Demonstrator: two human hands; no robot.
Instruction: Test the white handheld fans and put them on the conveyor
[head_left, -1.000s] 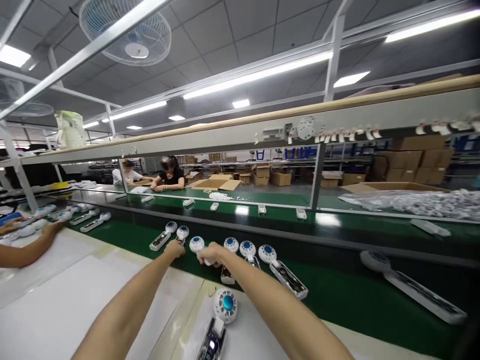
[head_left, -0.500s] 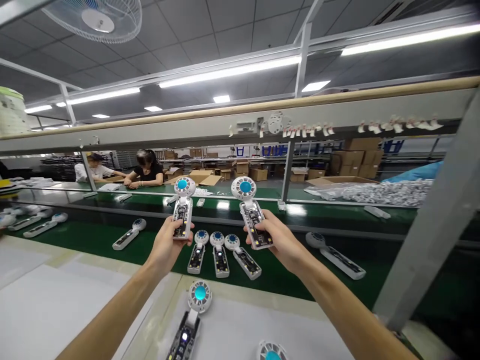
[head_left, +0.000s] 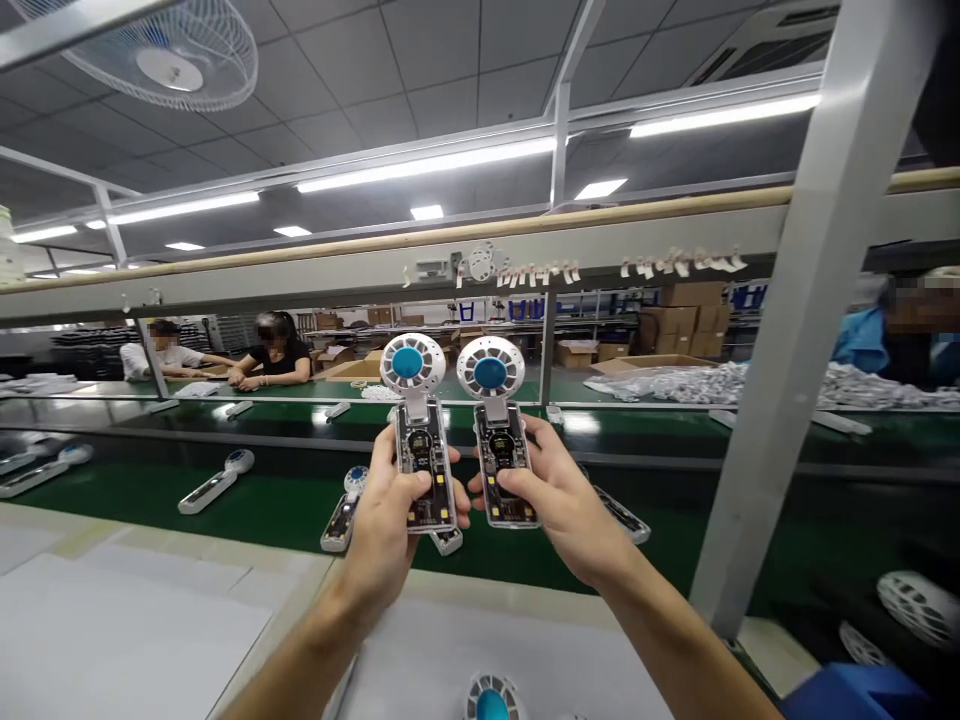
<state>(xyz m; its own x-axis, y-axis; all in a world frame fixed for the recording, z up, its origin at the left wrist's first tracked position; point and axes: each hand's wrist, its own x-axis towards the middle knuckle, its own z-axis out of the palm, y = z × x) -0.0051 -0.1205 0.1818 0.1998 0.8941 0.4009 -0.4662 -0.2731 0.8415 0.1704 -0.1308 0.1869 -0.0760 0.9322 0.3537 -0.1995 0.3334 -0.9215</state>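
Observation:
My left hand point(head_left: 386, 525) is closed round the clear handle of a small handheld fan point(head_left: 417, 420) with a white round head and a blue hub, held upright. My right hand point(head_left: 564, 500) grips a second, matching fan point(head_left: 496, 425) right beside it, thumb pressed on its handle. Both fan heads stand side by side at chest height above the green conveyor belt point(head_left: 247, 505). Another fan head point(head_left: 489, 700) lies on the white table below my hands.
More fans lie on the belt, one point(head_left: 214, 485) to the left and one point(head_left: 343, 505) behind my left hand. A grey frame post point(head_left: 780, 360) slants up at the right. Two people point(head_left: 274, 350) work across the line; another person point(head_left: 911, 320) is at far right. White fan grilles point(head_left: 919, 605) lie low right.
Both hands have drawn the two fans closer together and nearer to me, now side by side. The view has swung right, bringing the post and the right-hand person into sight.

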